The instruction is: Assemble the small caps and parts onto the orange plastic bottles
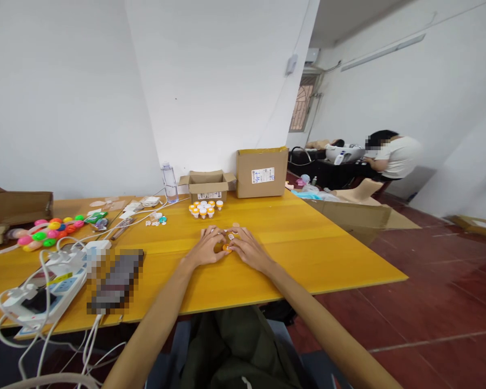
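Near the middle of the table's front part, my left hand [208,249] and my right hand [251,253] meet at a small orange round piece [227,248]. The left thumb and fingers curl about its left side, while the right fingertips press at its right. Its exact kind is too small to make out. Just beyond it, a white patterned piece [231,236] lies between the hands, and a small tan disc [235,225] is past the right fingers. Farther back stands a cluster of small orange-and-white round parts [203,211].
Behind the cluster are an open carton [208,190], a larger closed cardboard box [261,173] and a clear bottle [170,183]. Leftward lie a phone [117,281], a power strip [65,286] with cables and colourful balls [51,235]. A person [397,154] sits at the far right.
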`<state>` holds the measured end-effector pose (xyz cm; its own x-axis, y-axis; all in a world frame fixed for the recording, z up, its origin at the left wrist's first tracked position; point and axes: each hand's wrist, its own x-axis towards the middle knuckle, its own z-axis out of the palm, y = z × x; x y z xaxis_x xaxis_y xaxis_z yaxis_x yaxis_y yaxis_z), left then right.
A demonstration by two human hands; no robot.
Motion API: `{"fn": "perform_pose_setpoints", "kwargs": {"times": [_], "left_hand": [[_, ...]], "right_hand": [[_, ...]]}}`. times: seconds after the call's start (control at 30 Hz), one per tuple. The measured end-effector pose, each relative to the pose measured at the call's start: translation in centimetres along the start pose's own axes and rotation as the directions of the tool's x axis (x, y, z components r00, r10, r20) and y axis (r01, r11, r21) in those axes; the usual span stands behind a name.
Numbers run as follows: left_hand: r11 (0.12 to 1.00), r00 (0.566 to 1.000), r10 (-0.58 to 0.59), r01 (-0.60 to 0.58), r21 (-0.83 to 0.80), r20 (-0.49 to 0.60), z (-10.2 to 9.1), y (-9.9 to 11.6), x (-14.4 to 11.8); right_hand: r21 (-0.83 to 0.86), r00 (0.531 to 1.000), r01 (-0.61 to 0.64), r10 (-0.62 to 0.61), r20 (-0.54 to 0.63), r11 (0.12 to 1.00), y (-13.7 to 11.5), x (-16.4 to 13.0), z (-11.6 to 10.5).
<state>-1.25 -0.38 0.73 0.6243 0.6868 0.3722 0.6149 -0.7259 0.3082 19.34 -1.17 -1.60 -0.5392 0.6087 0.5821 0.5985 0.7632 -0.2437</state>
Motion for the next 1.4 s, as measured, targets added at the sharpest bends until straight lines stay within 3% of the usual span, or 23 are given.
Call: {"fn": "perform_pose_setpoints", "kwargs": {"times": [1.4], "left_hand": [[1.000, 1.000, -0.020, 0.021, -0.017, 0.020, -0.13, 0.25, 0.16]], "right_hand": [[0.053, 0.998, -0.056, 0.056, 0.002, 0.997, 0.54, 0.06, 0.56]]}}
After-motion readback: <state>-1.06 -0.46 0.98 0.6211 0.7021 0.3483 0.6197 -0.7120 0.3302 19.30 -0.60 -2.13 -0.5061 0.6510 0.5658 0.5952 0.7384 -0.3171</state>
